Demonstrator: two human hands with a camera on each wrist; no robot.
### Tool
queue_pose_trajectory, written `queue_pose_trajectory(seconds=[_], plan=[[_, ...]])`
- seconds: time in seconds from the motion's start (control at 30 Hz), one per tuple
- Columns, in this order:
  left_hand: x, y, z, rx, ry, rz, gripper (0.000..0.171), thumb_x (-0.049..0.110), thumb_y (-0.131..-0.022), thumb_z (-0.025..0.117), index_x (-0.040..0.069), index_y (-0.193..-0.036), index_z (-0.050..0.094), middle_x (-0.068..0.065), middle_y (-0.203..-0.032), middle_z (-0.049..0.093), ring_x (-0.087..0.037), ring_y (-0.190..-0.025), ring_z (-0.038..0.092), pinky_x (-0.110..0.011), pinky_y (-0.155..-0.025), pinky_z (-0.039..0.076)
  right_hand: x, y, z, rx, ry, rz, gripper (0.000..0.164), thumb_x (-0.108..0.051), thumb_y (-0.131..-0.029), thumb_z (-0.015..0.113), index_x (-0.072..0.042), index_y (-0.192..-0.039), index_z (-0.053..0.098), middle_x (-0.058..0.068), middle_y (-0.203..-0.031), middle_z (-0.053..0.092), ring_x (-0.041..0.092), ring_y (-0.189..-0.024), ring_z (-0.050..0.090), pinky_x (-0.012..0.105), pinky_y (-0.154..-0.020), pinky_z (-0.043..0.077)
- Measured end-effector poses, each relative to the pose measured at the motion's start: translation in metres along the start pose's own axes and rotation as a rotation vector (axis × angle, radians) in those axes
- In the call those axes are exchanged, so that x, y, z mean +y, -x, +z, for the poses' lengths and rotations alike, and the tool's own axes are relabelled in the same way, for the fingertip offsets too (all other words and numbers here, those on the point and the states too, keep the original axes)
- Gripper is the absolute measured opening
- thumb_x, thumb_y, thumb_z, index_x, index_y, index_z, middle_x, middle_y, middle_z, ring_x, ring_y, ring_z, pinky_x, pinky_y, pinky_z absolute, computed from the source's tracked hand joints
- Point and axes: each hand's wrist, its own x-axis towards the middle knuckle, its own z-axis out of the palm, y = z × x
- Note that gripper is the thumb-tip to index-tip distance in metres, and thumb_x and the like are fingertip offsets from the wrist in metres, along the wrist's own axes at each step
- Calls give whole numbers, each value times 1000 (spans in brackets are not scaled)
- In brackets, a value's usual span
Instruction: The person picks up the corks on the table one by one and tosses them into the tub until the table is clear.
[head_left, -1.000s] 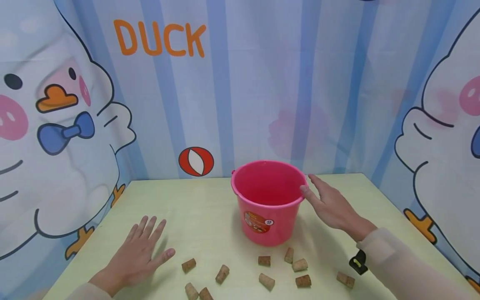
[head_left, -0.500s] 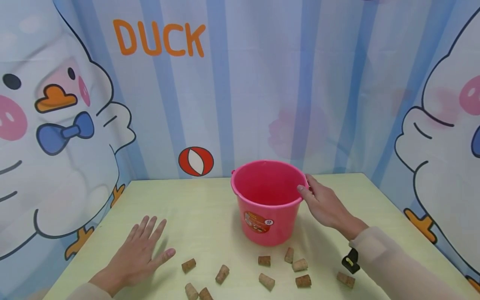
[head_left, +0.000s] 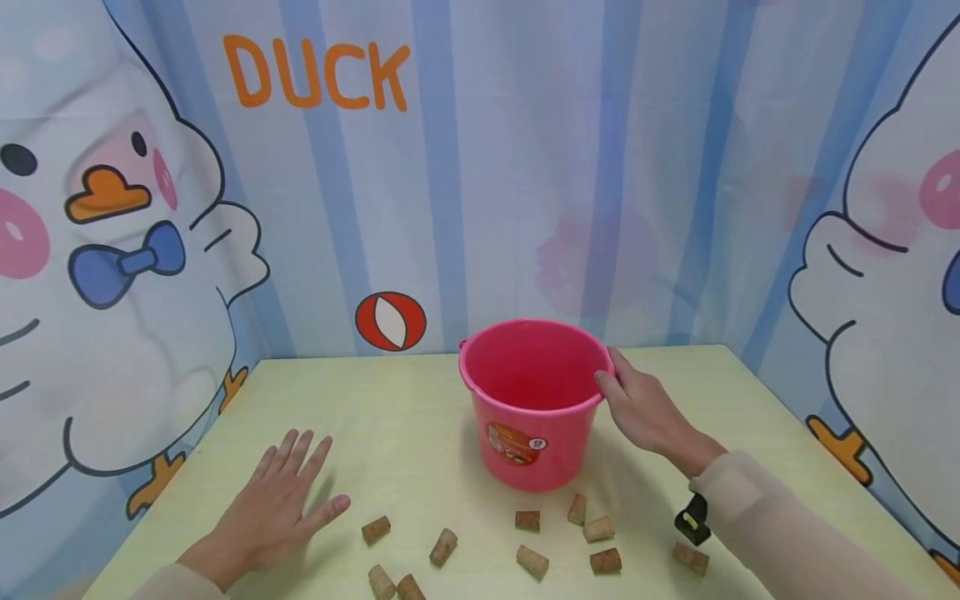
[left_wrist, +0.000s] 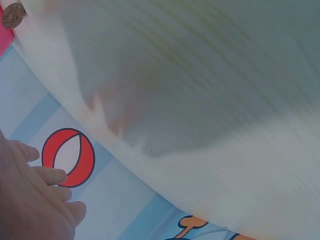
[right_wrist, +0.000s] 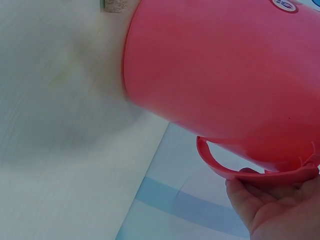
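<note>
A pink plastic bucket [head_left: 566, 442] with an orange label stands upright on the pale yellow table [head_left: 360, 417], right of centre. At its right side my right hand [head_left: 648, 408] grips the handle near the rim, thumb at the rim. The right wrist view shows that curved pink handle [right_wrist: 220, 167] hanging beside the wall, with my fingers wrapped on it. My left hand [head_left: 270, 508], palm down with fingers straight and spread, is over the left of the table and holds nothing. Nearest to its thumb lies a brown wine cork [head_left: 376, 530].
Several wine corks lie scattered in front of the bucket, among them a pale cork [head_left: 532, 562] and one at the right [head_left: 690, 558] near my forearm. A striped curtain [head_left: 510, 167] printed with ducks surrounds the table's back and sides. A black strap hangs at my right wrist.
My right hand has moved slightly left, and its fingers have gone from extended beside the rim to gripping the bucket's handle. The left hand, bucket and corks stay in place.
</note>
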Motion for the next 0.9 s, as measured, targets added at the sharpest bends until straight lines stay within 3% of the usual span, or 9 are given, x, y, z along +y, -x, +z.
queue_pose_trajectory(seconds=[0.6,0.9], plan=[[1,-1,2,-15,9,-4,86,60,-98,56,0,-157,36,-30,-161,29,-52,-149,20,-71,-116,20,-5,-7,3,-11,-34,42,56,-27,-108,35,-11,-162,31,16,-143,57,37,-123,56,60,-101,48],[8,-3,0,11,-4,26,84,59,-98,56,0,-156,38,-29,-160,34,-50,-149,24,-68,-117,21,-7,-15,7,-33,-58,59,56,-28,-107,35,-15,-162,31,13,-143,58,36,-125,55,60,-103,48]])
